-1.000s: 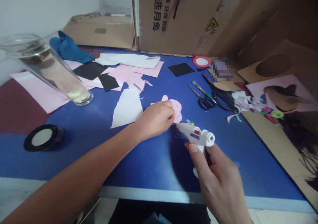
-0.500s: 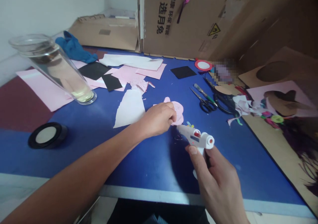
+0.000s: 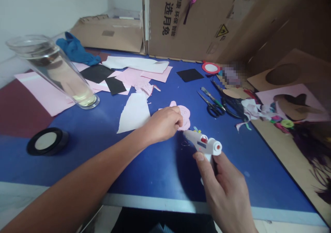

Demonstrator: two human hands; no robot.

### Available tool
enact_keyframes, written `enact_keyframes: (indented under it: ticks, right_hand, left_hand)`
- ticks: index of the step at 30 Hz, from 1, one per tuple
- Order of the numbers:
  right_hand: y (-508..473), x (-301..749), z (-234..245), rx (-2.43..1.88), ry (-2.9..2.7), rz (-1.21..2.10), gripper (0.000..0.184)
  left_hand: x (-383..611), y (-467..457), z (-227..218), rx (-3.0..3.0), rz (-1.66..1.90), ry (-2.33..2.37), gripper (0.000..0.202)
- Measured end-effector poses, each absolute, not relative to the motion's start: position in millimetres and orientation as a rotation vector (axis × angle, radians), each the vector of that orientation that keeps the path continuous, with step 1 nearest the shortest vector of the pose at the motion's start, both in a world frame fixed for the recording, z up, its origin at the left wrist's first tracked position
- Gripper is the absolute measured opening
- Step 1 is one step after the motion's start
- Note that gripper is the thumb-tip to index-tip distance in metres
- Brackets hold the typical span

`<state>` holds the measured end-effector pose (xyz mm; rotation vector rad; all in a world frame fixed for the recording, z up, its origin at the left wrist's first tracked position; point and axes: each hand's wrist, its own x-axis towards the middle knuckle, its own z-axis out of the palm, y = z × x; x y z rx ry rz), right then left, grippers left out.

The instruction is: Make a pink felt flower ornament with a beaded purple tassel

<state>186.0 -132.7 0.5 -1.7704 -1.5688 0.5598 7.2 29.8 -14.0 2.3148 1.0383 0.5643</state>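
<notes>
Pink paper rosette [image 3: 184,117] pinched in my left hand [image 3: 162,124], right hand [image 3: 226,191] gripping glue gun [image 3: 204,144], nozzle [image 3: 185,132] aimed at it from 4 o'clock.

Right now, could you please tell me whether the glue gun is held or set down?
The glue gun is held: the right hand grips its handle.

The hot glue gun [image 3: 203,144] is smooth, glossy white plastic; just beyond it lies a matt pink paper cutout [image 3: 184,114], to its right-rear are steel scissors [image 3: 205,100], and well beyond it stands a rough brown cardboard box [image 3: 196,26].
</notes>
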Motion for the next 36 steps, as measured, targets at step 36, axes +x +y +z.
enact_keyframes:
  ticks: [36]
  right_hand:
    - [-136.4,189.6,-5.8,-1.766,-1.595,0.468,0.035]
  left_hand:
    - [6.8,30.1,-15.4,2.330,0.571,1.039,0.026]
